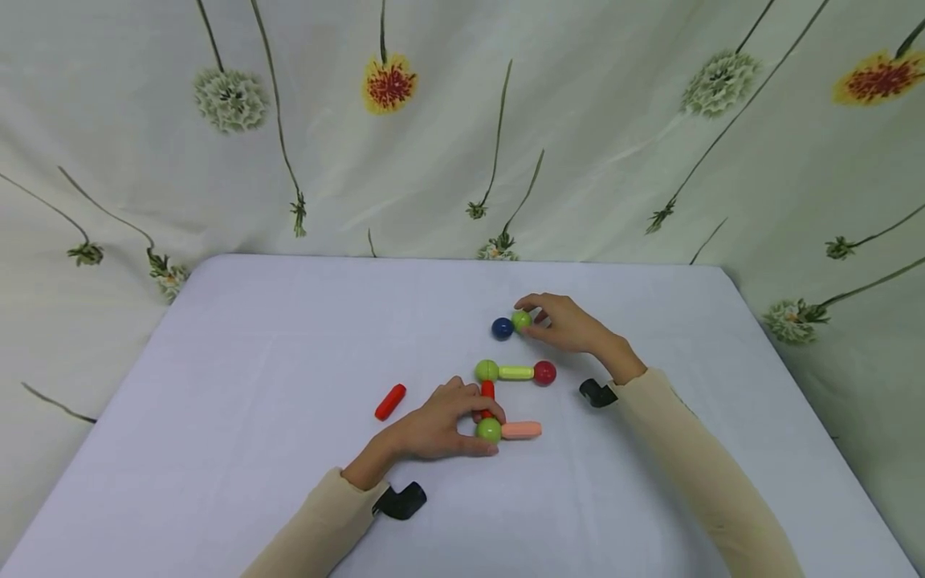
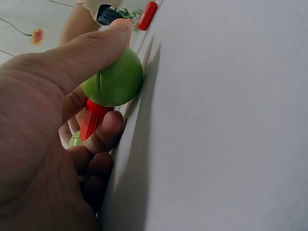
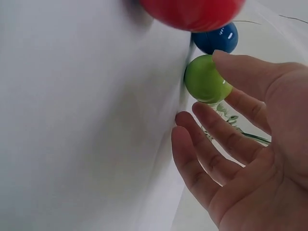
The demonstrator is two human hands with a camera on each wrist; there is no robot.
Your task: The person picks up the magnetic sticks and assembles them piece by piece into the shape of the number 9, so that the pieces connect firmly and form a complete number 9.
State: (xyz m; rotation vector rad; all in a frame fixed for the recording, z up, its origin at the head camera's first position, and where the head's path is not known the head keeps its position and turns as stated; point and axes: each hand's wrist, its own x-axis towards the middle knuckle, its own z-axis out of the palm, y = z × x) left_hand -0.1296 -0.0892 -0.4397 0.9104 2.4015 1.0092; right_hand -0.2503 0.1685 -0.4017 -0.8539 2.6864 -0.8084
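My left hand [image 1: 451,417] grips the near green ball [image 1: 488,430] of a joined toy of balls and sticks, with thumb and curled fingers around it. A red stick [image 1: 487,390] runs from that ball to another green ball [image 1: 486,370], and a peach stick [image 1: 522,430] points right from it. A yellow-green stick [image 1: 516,373] links the far green ball to a red ball [image 1: 545,372]. Farther back, my right hand [image 1: 566,323] pinches a loose green ball [image 3: 207,79] between thumb and index finger, the other fingers spread below. A blue ball [image 1: 502,328] sits beside it.
A loose red stick [image 1: 390,402] lies on the white table [image 1: 289,337], left of the joined toy. Behind the table hangs a flowered cloth [image 1: 433,160]. Black wrist devices [image 1: 401,501] stick out from both sleeves.
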